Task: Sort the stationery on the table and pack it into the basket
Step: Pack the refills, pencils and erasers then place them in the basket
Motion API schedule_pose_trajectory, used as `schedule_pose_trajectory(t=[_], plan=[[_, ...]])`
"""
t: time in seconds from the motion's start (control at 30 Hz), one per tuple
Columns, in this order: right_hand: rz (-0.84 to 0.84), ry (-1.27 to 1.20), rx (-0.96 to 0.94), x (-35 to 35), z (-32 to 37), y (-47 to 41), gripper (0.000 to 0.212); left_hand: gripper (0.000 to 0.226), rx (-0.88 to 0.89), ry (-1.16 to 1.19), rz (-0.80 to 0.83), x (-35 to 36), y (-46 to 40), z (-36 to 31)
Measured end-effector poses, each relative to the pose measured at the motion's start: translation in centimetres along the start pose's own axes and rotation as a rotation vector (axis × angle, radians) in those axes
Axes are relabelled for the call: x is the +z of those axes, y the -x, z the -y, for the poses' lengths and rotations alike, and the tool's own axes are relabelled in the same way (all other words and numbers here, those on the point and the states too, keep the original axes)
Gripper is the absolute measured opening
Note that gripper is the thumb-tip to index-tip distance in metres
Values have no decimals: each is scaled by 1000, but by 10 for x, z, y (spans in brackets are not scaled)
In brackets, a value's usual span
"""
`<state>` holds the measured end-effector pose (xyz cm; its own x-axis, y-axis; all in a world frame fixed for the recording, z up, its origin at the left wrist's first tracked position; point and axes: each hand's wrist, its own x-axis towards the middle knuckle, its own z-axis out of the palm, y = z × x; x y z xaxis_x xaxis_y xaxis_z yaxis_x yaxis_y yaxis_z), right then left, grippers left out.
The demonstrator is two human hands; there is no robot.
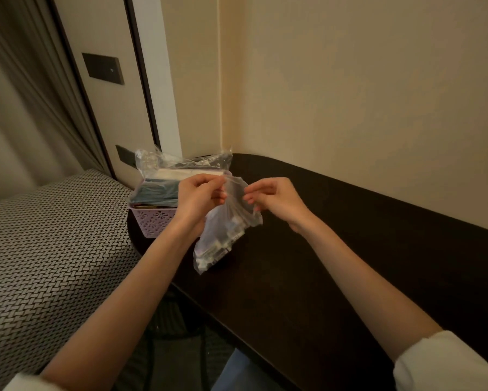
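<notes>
I'm holding a clear bag (226, 238) up over the dark surface (336, 249), both hands working at its top edge. My left hand (199, 197) is pinching one side of the mouth and my right hand (274, 200) is pinching the other, each grip grasping the thin plastic between thumb and fingertips. Holding it by the top is letting the contents settle to the bottom, where I'm seeing small pale items, too blurred to name. I'm judging that I'm pressing the mouth closed so nothing spills once it goes in, though I cannot tell whether there is a seal strip.

The bag is hanging just beside the basket (152, 221), which is sitting at the left end of the surface, next to the patterned bed (54, 235). The basket is already looking full: other packed bags (180, 165) are standing up above its rim. That is why I'm keeping this one upright and narrow; I'm expecting it will need to slide in edgewise among the others.
</notes>
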<state>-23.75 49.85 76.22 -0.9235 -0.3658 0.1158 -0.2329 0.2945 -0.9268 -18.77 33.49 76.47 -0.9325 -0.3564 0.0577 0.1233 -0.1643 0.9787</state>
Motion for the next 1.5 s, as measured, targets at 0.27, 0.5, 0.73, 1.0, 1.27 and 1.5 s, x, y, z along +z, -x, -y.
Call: schedule_pose_trajectory(t=[0.27, 0.5, 0.73, 1.0, 1.27, 1.5], plan=[[143, 143, 309, 13, -27, 12, 39, 6, 0, 13, 5, -5, 1, 2], [-27, -75, 62, 0, 6, 13, 18, 6, 35, 122, -48, -21, -3, -10], [-31, -392, 2, -7, 19, 10, 22, 8, 36, 111, -20, -13, 2, -7], [-49, -622, 141, -3, -13, 14, 34, 9, -18, -33, 93, 11, 5, 18], [-55, -418, -95, -2, -46, 30, 46, 10, -22, 10, 102, 21, -1, 16], [71, 132, -283, 21, -57, 34, 69, 12, -72, 10, 148, 28, -4, 12]])
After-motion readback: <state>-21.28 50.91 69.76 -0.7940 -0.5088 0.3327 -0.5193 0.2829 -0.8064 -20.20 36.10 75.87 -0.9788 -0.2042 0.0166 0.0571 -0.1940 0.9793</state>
